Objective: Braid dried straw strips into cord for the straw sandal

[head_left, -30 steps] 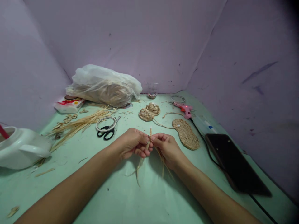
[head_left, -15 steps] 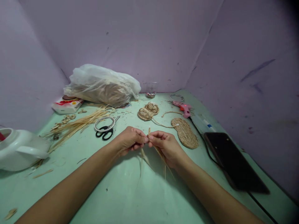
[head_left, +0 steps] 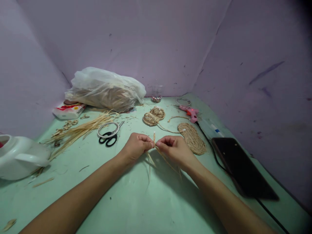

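Observation:
Both hands meet over the middle of the green table, pinching pale dried fibre strands (head_left: 154,137). A short twisted end sticks up between the fingertips, and loose ends hang below. My left hand (head_left: 138,147) is closed on the strands with thumb and forefinger. My right hand (head_left: 173,149) pinches them close by, its other fingers curled. Just behind the right hand lies a woven sole-shaped piece (head_left: 192,139). Farther back, a coiled woven piece (head_left: 153,117) has a thin cord running from it toward the sole shape.
Left are black-handled scissors (head_left: 108,139) under a wire ring (head_left: 98,131), loose fibre strips (head_left: 80,130), and a white jug (head_left: 21,157). A plastic bag (head_left: 104,87) lies behind. Right are a pink glue gun (head_left: 191,113), its cord, and a black phone (head_left: 243,169). A bead cup (head_left: 156,94) stands at the back.
My right hand has shifted slightly away from the left, opening a small gap at the fingertips. The hanging strand ends have swung. The whole view has drifted slightly.

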Demonstrator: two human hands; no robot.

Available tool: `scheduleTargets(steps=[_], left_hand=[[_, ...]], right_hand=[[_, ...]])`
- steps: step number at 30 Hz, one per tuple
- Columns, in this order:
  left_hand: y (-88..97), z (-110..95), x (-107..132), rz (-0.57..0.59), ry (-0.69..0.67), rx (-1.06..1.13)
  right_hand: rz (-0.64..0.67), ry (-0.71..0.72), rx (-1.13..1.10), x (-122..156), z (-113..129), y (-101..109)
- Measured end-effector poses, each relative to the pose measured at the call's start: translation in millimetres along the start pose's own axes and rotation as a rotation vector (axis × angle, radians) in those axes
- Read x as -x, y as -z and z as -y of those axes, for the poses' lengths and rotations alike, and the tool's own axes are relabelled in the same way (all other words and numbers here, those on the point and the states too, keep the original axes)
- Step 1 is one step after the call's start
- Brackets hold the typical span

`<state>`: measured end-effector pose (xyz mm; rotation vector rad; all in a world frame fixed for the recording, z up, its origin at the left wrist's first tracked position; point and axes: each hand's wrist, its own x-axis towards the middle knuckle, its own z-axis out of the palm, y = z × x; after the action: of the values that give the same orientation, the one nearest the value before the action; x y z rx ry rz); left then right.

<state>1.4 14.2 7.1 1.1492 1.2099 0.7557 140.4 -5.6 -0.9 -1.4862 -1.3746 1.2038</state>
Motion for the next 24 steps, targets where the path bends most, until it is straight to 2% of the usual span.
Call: scheduleTargets(steps=[3,5,8,11,14,19,22,24], left_hand=[[-4.1,5.7,-2.7,-0.098,-0.032,-0.018],[-8.2,8.3,-3.0,-0.166,-0.007,0.026],[-14.7,8.8,-1.0,-0.224,0.066,0.120],[-18.1,6.9,1.3,-0.263,0.128,0.182],[-17.4,6.0,2.2,-0.261,0.164,0.225],[-17.3,8.7,1.3,-0.193,0.180,0.291],[-19.7,11.4,0.4,-0.215,0.139,0.252],[-20.0,13.5,-0.6,-0.234,0.101,0.223]], right_hand=[[-0.058,0.044,0.175,1.1,-0.8,1.1],[-0.100,0.098,0.270,5.3,-0.2,-1.9],[-0.137,0.273,0.453,14.5,0.5,-10.3],[-0.118,0.434,0.671,21.6,-1.4,-19.1],[-0.087,0.500,0.838,23.5,-5.0,-24.4],[-0.014,0.572,1.049,23.0,-7.8,-25.1],[0.032,0.602,1.050,25.6,-5.6,-23.2],[0.057,0.612,0.967,27.0,-2.0,-19.5]])
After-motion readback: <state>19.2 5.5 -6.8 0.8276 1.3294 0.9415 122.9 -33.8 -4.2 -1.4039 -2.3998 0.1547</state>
